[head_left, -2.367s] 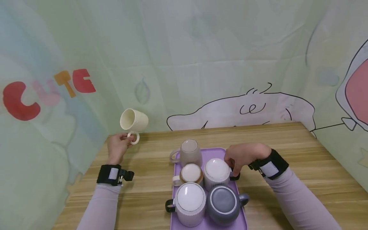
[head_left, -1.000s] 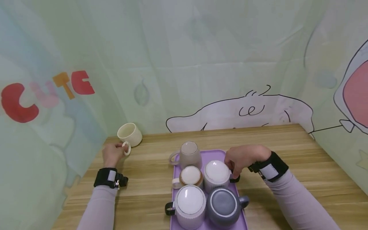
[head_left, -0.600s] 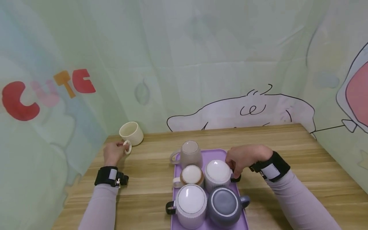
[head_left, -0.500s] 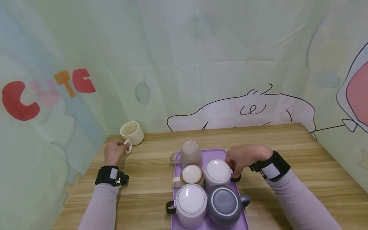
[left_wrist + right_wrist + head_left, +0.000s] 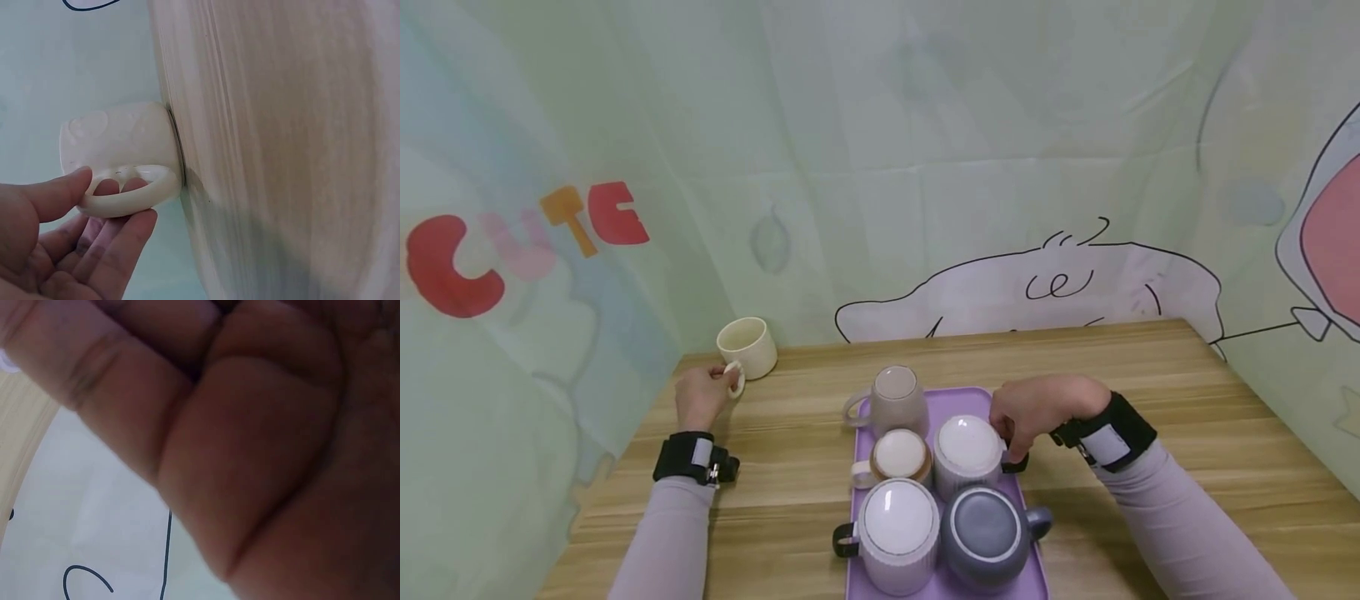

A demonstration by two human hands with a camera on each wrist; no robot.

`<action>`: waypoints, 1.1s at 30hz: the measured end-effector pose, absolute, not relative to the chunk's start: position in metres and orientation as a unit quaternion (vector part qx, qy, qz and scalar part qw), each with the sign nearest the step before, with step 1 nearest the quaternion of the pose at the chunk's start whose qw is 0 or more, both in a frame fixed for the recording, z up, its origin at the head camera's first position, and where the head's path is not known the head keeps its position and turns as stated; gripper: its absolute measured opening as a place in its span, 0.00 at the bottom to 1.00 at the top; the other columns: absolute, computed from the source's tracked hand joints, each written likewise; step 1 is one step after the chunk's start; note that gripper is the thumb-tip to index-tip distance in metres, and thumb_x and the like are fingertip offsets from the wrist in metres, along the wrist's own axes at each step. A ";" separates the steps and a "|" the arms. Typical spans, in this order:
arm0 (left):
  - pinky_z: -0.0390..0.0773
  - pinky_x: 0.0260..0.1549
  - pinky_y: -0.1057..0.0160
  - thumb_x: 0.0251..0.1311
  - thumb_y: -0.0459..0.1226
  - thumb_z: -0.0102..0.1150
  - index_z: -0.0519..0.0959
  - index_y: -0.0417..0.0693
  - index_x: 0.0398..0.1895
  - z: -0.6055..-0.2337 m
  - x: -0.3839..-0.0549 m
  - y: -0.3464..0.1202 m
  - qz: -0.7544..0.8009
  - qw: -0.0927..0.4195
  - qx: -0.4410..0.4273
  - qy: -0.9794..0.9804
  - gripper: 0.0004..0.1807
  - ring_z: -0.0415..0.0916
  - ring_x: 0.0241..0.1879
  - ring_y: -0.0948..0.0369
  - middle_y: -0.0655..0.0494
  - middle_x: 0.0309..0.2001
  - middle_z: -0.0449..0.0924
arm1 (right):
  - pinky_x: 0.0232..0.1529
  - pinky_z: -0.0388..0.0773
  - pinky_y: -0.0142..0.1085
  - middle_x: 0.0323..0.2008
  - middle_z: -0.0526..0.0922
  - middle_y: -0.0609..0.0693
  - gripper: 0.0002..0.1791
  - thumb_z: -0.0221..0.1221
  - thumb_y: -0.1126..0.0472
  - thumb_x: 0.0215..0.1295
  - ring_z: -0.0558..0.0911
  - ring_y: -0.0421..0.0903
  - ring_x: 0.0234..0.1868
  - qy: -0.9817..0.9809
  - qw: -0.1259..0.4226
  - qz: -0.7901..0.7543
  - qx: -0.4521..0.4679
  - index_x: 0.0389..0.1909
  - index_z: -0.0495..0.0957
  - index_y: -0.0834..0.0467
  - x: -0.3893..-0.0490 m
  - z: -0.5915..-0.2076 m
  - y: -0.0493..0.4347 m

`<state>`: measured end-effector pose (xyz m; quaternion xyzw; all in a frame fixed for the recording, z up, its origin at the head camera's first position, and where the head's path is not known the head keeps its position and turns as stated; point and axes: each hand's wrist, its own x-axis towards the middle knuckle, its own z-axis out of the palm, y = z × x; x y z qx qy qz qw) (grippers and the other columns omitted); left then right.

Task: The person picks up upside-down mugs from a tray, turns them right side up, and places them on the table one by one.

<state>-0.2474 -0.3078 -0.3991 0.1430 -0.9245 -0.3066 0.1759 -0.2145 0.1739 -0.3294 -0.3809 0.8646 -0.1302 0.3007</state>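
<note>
At the table's back left corner, a cream mug (image 5: 757, 352) stands upright, its mouth facing up. My left hand (image 5: 702, 397) pinches its handle; in the left wrist view the thumb (image 5: 62, 195) lies on the handle and fingers pass through the loop. My right hand (image 5: 1037, 410) holds the black handle (image 5: 1015, 463) of a white ribbed mug (image 5: 967, 450), upside down on a purple tray (image 5: 958, 403). The palm (image 5: 250, 444) fills most of the right wrist view, which hides that grip.
Other upside-down mugs crowd the tray: a taupe one (image 5: 898, 402), a small brown-rimmed one (image 5: 900, 457), a white one with a black handle (image 5: 898, 533) and a dark grey one (image 5: 987, 537). A printed cloth (image 5: 880, 167) hangs behind the wooden table (image 5: 790, 467).
The cream mug was tilted in the air in my left hand; it has come down upright onto the table, then shifted slightly right. My right hand has stayed at the white mug's handle.
</note>
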 end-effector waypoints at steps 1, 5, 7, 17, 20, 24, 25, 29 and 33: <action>0.63 0.23 0.61 0.63 0.41 0.58 0.83 0.35 0.34 -0.399 -0.247 -0.308 -0.306 0.176 0.142 -0.925 0.15 0.71 0.30 0.50 0.41 0.34 0.83 | 0.27 0.76 0.31 0.23 0.81 0.41 0.07 0.70 0.64 0.49 0.74 0.37 0.25 0.864 0.301 -0.130 -0.381 0.23 0.81 0.51 -0.214 -0.329 0.174; 0.63 0.23 0.61 0.63 0.41 0.57 0.83 0.35 0.35 -0.399 -0.246 -0.307 -0.308 0.174 0.141 -0.925 0.15 0.71 0.30 0.50 0.41 0.33 0.82 | 0.28 0.76 0.32 0.24 0.81 0.41 0.06 0.70 0.63 0.49 0.74 0.37 0.26 0.864 0.304 -0.131 -0.379 0.23 0.82 0.51 -0.214 -0.330 0.174; 0.63 0.24 0.61 0.64 0.41 0.57 0.83 0.34 0.36 -0.399 -0.244 -0.306 -0.310 0.171 0.141 -0.925 0.16 0.71 0.31 0.50 0.41 0.33 0.82 | 0.27 0.75 0.31 0.23 0.80 0.41 0.06 0.70 0.63 0.48 0.73 0.37 0.25 0.864 0.303 -0.131 -0.379 0.23 0.82 0.51 -0.213 -0.330 0.174; 0.68 0.27 0.61 0.65 0.44 0.55 0.79 0.32 0.47 -0.396 -0.242 -0.307 -0.329 0.156 0.155 -0.918 0.21 0.76 0.36 0.48 0.36 0.40 0.83 | 0.25 0.73 0.30 0.22 0.79 0.40 0.06 0.69 0.64 0.49 0.72 0.36 0.24 0.863 0.301 -0.127 -0.386 0.22 0.82 0.51 -0.214 -0.328 0.173; 0.68 0.27 0.62 0.66 0.44 0.55 0.79 0.31 0.48 -0.396 -0.241 -0.308 -0.328 0.156 0.153 -0.919 0.22 0.76 0.36 0.48 0.36 0.39 0.83 | 0.27 0.75 0.31 0.23 0.81 0.40 0.05 0.69 0.63 0.49 0.73 0.36 0.25 0.864 0.302 -0.123 -0.384 0.23 0.82 0.51 -0.214 -0.328 0.173; 0.69 0.26 0.62 0.66 0.45 0.56 0.78 0.30 0.49 -0.396 -0.240 -0.308 -0.328 0.157 0.154 -0.919 0.23 0.77 0.36 0.48 0.35 0.40 0.83 | 0.27 0.75 0.32 0.22 0.81 0.40 0.05 0.69 0.62 0.49 0.74 0.37 0.25 0.871 0.302 -0.113 -0.372 0.22 0.82 0.50 -0.212 -0.328 0.172; 0.69 0.26 0.62 0.66 0.45 0.56 0.78 0.30 0.49 -0.396 -0.240 -0.308 -0.328 0.157 0.154 -0.919 0.23 0.77 0.36 0.48 0.35 0.40 0.82 | 0.26 0.75 0.32 0.21 0.80 0.40 0.06 0.69 0.62 0.50 0.75 0.38 0.24 0.872 0.303 -0.111 -0.367 0.22 0.82 0.49 -0.211 -0.328 0.172; 0.70 0.26 0.62 0.67 0.45 0.55 0.77 0.30 0.51 -0.398 -0.241 -0.308 -0.332 0.152 0.155 -0.918 0.24 0.77 0.36 0.49 0.36 0.41 0.82 | 0.19 0.71 0.29 0.16 0.77 0.42 0.08 0.69 0.62 0.50 0.75 0.40 0.19 0.877 0.306 -0.114 -0.352 0.18 0.80 0.50 -0.209 -0.329 0.172; 0.70 0.26 0.61 0.68 0.46 0.54 0.76 0.32 0.53 -0.399 -0.242 -0.308 -0.337 0.138 0.162 -0.917 0.24 0.76 0.37 0.49 0.37 0.42 0.81 | 0.20 0.70 0.28 0.15 0.77 0.41 0.09 0.68 0.65 0.50 0.74 0.38 0.18 0.874 0.305 -0.128 -0.356 0.17 0.80 0.51 -0.208 -0.330 0.173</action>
